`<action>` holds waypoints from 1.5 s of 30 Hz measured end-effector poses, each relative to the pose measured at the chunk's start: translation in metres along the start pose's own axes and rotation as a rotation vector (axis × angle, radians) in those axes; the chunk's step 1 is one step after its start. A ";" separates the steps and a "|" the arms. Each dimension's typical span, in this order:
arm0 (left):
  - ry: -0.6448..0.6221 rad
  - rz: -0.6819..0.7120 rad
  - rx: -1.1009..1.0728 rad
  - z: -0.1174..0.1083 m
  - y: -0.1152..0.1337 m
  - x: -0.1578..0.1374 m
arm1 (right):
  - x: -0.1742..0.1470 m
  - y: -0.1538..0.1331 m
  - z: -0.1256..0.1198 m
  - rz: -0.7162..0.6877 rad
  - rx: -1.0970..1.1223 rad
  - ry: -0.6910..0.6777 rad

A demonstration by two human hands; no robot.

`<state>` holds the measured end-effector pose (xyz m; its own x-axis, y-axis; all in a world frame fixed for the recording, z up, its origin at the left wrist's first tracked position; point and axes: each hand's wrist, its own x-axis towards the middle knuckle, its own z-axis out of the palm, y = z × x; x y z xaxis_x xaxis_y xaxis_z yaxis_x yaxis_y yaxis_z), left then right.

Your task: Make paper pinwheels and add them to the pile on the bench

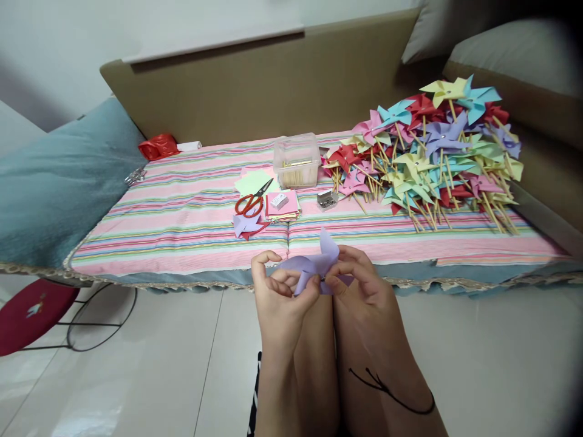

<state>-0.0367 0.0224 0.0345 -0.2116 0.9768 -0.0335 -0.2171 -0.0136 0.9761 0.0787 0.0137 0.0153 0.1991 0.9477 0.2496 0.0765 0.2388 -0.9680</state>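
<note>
A purple paper pinwheel without a visible stick is held in front of my knees. My left hand grips its left side, with the thumb pressed near the centre. From the other side, my right hand pinches it close to the middle, where a small dark pin head seems to show between the fingertips. One blade stands up above the hands; the fingers cover much of the rest.
On the striped cloth lie red-handled scissors, stacked coloured paper squares, a small box of pins and a clear tub of sticks. Many finished pinwheels are heaped at right. A red stool stands at left.
</note>
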 end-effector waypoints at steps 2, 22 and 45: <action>0.000 -0.001 -0.004 0.000 0.000 0.000 | 0.000 0.000 0.000 0.000 0.007 -0.005; 0.000 0.028 -0.020 0.003 0.002 -0.002 | -0.004 -0.008 0.003 0.018 -0.019 0.024; -0.019 0.042 -0.002 0.003 0.004 -0.002 | 0.000 -0.009 0.003 0.236 0.307 0.099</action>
<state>-0.0340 0.0212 0.0397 -0.2020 0.9793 0.0115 -0.2108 -0.0549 0.9760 0.0754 0.0118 0.0236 0.2705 0.9627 0.0062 -0.2754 0.0835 -0.9577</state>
